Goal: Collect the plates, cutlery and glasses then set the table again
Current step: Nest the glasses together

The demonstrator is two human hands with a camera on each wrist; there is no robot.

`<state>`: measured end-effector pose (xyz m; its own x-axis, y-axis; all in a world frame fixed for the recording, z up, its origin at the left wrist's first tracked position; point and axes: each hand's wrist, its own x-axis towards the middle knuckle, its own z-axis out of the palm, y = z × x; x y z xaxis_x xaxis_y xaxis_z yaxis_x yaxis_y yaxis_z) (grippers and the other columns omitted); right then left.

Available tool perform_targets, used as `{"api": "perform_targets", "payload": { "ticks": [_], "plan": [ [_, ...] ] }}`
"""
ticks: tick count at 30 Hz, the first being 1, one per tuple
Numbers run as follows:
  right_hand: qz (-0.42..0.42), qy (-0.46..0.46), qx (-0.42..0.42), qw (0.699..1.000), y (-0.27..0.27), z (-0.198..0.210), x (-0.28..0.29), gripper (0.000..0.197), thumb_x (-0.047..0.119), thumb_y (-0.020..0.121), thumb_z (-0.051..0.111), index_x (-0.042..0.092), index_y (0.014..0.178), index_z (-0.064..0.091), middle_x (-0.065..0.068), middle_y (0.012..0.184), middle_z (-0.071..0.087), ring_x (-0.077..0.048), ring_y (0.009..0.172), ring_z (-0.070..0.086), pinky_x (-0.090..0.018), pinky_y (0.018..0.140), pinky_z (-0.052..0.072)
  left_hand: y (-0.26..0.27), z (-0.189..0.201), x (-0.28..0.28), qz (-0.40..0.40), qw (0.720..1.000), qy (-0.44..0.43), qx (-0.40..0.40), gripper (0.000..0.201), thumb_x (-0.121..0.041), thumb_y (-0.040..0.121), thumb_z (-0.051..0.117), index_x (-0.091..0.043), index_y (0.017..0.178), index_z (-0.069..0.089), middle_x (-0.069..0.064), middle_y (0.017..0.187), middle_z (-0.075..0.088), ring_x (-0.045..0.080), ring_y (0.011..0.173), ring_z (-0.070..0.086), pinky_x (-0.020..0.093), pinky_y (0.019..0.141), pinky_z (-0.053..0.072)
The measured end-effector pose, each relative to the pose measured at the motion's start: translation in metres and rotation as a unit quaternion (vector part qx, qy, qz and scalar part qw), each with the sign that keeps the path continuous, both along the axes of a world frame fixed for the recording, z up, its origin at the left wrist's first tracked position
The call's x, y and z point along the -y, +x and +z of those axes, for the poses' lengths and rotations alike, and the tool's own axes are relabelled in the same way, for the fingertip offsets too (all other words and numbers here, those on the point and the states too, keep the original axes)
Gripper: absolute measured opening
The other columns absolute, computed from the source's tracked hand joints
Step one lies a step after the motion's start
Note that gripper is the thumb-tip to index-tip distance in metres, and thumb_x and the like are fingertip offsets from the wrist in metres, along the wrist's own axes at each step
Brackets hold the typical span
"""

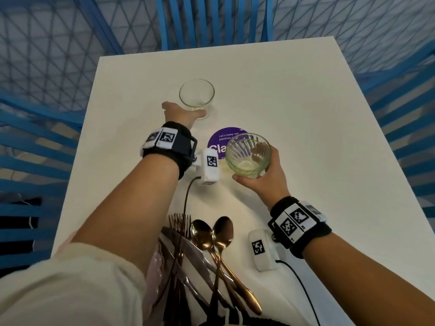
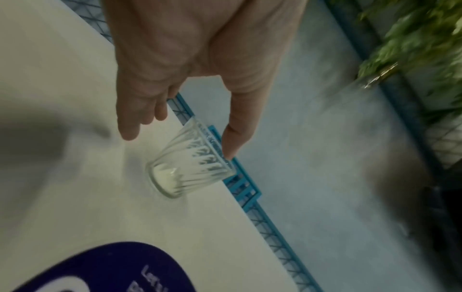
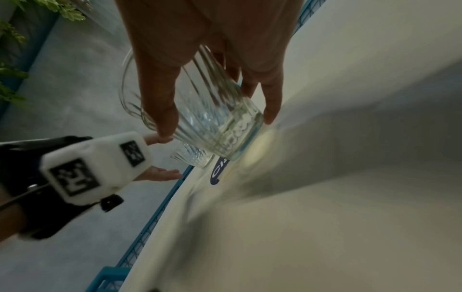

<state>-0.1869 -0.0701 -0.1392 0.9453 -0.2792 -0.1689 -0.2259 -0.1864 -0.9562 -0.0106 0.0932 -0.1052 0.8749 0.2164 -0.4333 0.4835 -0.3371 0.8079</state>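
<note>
My right hand [image 1: 263, 182] holds a ribbed glass [image 1: 247, 156] above mid-worktop [image 1: 306, 114]. Left hand [image 1: 179, 114], grip wide, brackets the second glass [image 1: 197, 97] standing toward the far edge. Close low on its wall (base looks heavy), lift straight.

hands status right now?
Left hand: open, fingers spread beside the far glass, not gripping.
Right hand: holds the ribbed glass.
</note>
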Motion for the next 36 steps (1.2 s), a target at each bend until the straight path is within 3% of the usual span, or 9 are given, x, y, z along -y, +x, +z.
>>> {"api": "perform_targets", "payload": {
  "ticks": [5,9,12,16,19,25,29,31,36],
  "plan": [
    [-0.004,0.003,-0.014,1.000,0.007,-0.003,0.003,0.090,0.013,0.057,0.088,0.019,0.131,0.037,0.010,0.118,0.053,-0.010,0.110,0.053,-0.040,0.097,0.049,0.021,-0.021,0.006,-0.050,0.995,0.070,0.050,0.102,-0.023,0.066,0.084,-0.001,0.142,0.019,0.011,0.143,0.040,0.024,0.133,0.040,0.029,0.109,0.035],
    [-0.007,0.002,-0.024,1.000,0.011,-0.005,0.007,0.089,0.012,0.057,0.088,0.020,0.130,0.037,0.016,0.113,0.054,0.000,0.103,0.054,-0.036,0.095,0.050,0.026,-0.036,0.003,-0.065,0.987,0.061,0.133,0.086,-0.018,0.064,0.085,-0.006,0.133,0.035,0.003,0.126,0.051,0.020,0.119,0.049,0.020,0.093,0.038],
    [-0.006,0.004,-0.031,0.999,0.013,-0.006,0.008,0.089,0.011,0.057,0.087,0.022,0.130,0.037,0.024,0.108,0.052,0.006,0.102,0.052,-0.031,0.094,0.049,0.031,-0.041,0.001,-0.063,0.985,0.008,0.163,0.076,-0.011,0.062,0.086,-0.013,0.123,0.041,-0.001,0.118,0.053,0.017,0.113,0.052,0.016,0.090,0.039],
    [-0.002,0.010,-0.032,0.999,0.013,-0.005,0.007,0.089,0.010,0.057,0.087,0.021,0.130,0.037,0.024,0.109,0.052,0.004,0.103,0.053,-0.031,0.095,0.049,0.030,-0.036,0.001,-0.081,0.983,-0.018,0.162,0.068,-0.009,0.061,0.086,-0.020,0.107,0.037,-0.003,0.107,0.053,0.015,0.097,0.054,0.012,0.077,0.043],
    [0.002,0.008,-0.028,1.000,0.010,-0.002,0.004,0.090,0.010,0.057,0.087,0.020,0.130,0.037,0.021,0.110,0.052,-0.002,0.104,0.054,-0.036,0.097,0.049,0.021,-0.015,0.000,-0.098,0.977,-0.060,0.179,0.062,-0.005,0.062,0.085,-0.017,0.104,0.040,-0.002,0.101,0.053,0.014,0.089,0.052,0.019,0.080,0.046],
    [0.011,0.006,-0.017,1.000,-0.008,0.009,0.000,0.090,0.011,0.057,0.087,0.017,0.131,0.036,0.009,0.117,0.053,-0.012,0.111,0.052,-0.040,0.098,0.049,-0.032,0.059,-0.004,-0.186,0.949,-0.130,0.217,0.056,-0.002,0.060,0.085,-0.024,0.094,0.046,-0.009,0.095,0.059,0.003,0.087,0.057,0.028,0.089,0.051],
    [0.017,-0.002,-0.017,1.000,-0.026,0.017,-0.002,0.090,0.011,0.057,0.087,0.017,0.131,0.037,0.007,0.116,0.054,-0.011,0.109,0.052,-0.039,0.097,0.049,-0.090,0.091,0.000,-0.242,0.938,-0.148,0.197,0.076,-0.030,0.040,0.085,-0.019,0.107,0.051,-0.005,0.100,0.064,0.012,0.096,0.061,0.037,0.098,0.050],
    [0.019,0.001,-0.017,1.000,-0.036,0.020,-0.003,0.090,0.012,0.057,0.087,0.019,0.132,0.037,0.007,0.115,0.055,-0.012,0.108,0.053,-0.040,0.097,0.048,-0.117,0.095,0.004,-0.252,0.935,-0.154,0.195,0.080,-0.033,0.039,0.083,-0.017,0.111,0.051,-0.001,0.104,0.064,0.015,0.098,0.061,0.039,0.098,0.051],
    [0.035,-0.008,-0.014,0.999,-0.063,0.021,-0.002,0.089,0.012,0.057,0.087,0.020,0.131,0.037,0.009,0.112,0.056,-0.013,0.108,0.055,-0.040,0.096,0.050,-0.173,0.075,0.009,-0.232,0.944,-0.144,0.186,0.083,-0.029,0.040,0.086,-0.019,0.113,0.050,-0.009,0.102,0.063,0.004,0.093,0.062,0.025,0.088,0.052]
  ]
}}
